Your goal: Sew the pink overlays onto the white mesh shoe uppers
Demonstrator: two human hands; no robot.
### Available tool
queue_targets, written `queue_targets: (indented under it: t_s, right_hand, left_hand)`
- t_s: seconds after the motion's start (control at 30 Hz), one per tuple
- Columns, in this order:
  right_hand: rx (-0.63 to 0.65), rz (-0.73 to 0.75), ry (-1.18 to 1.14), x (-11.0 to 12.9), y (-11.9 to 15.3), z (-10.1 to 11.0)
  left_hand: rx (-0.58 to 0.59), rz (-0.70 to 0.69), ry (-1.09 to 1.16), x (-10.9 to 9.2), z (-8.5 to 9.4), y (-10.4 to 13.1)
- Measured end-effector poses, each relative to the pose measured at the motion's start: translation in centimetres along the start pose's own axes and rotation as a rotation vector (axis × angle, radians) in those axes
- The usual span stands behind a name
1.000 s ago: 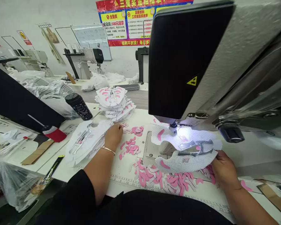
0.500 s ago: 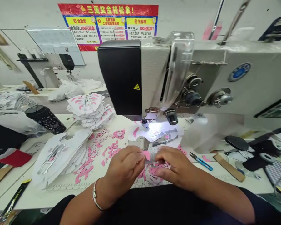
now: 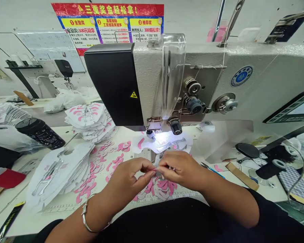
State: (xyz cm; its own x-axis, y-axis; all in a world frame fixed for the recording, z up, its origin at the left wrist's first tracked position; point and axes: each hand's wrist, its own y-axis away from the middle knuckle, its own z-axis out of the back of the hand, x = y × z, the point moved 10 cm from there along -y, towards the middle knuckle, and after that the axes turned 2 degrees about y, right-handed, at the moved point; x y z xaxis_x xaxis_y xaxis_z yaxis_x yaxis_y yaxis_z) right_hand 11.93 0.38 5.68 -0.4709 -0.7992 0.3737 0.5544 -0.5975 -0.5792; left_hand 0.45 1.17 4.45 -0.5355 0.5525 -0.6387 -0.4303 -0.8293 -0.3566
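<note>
My left hand (image 3: pixel 131 175), with a bracelet at the wrist, pinches a small pink piece (image 3: pixel 157 171) between thumb and forefinger. My right hand (image 3: pixel 180 169) pinches at the same piece, fingertips meeting the left ones; most of it is hidden by the fingers. Just beyond them, a white fabric panel (image 3: pixel 136 144) with pink and grey parts lies under the lit needle area of a sewing machine (image 3: pixel 114 84). Below the hands is a heap of pink and white cut pieces (image 3: pixel 164 189), partly covering a ruler strip (image 3: pixel 190 195) along the table edge.
Left of the hands lie scattered pink pieces (image 3: pixel 86 190), stacked white panels (image 3: pixel 44 168), a second panel stack (image 3: pixel 87 116) and a black bottle (image 3: pixel 40 133). To the right are blue-handled snips (image 3: pixel 216 171), a brown strip (image 3: pixel 242 176) and a black thread spool (image 3: pixel 272 169).
My hands have come together, and the right fingertips now meet the left at the pink piece. The view has shifted, so the machine appears farther left.
</note>
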Motion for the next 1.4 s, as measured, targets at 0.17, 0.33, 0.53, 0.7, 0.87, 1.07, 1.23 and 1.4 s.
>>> queue_targets:
  t_s: [0.17, 0.33, 0.53, 0.7, 0.87, 1.07, 1.23, 1.4]
  right_hand:
    - [-0.191, 0.040, 0.228, -1.6, 0.0, 2.3]
    - [-0.153, 0.014, 0.380, -3.5, 0.2, 0.3]
    - [-0.257, 0.028, 0.363, -4.2, 0.7, -0.3]
    - [-0.274, 0.024, 0.330, -4.8, 1.1, -0.8]
    - [-0.304, 0.082, 0.303, -4.3, 1.0, -0.5]
    - [-0.354, 0.106, 0.319, -3.8, 1.0, 0.1]
    - [-0.347, 0.112, 0.315, -3.8, 1.0, 0.1]
    - [-0.348, 0.115, 0.338, -3.6, 1.0, 0.2]
  left_hand:
    - [-0.074, 0.371, 0.323, 4.0, 2.1, -2.1]
    - [-0.071, 0.412, 0.284, 5.5, 2.0, -4.6]
    - [-0.116, 0.408, 0.228, 7.0, 1.0, -5.8]
    - [-0.133, 0.393, 0.266, 8.0, 0.5, -6.1]
    - [-0.059, 0.380, 0.314, 8.4, -0.4, -6.3]
    - [-0.080, 0.367, 0.228, 8.6, -0.2, -6.3]
    - [-0.108, 0.322, 0.141, 8.7, 0.1, -6.2]
    - [-0.080, 0.308, 0.054, 8.3, 0.0, -6.3]
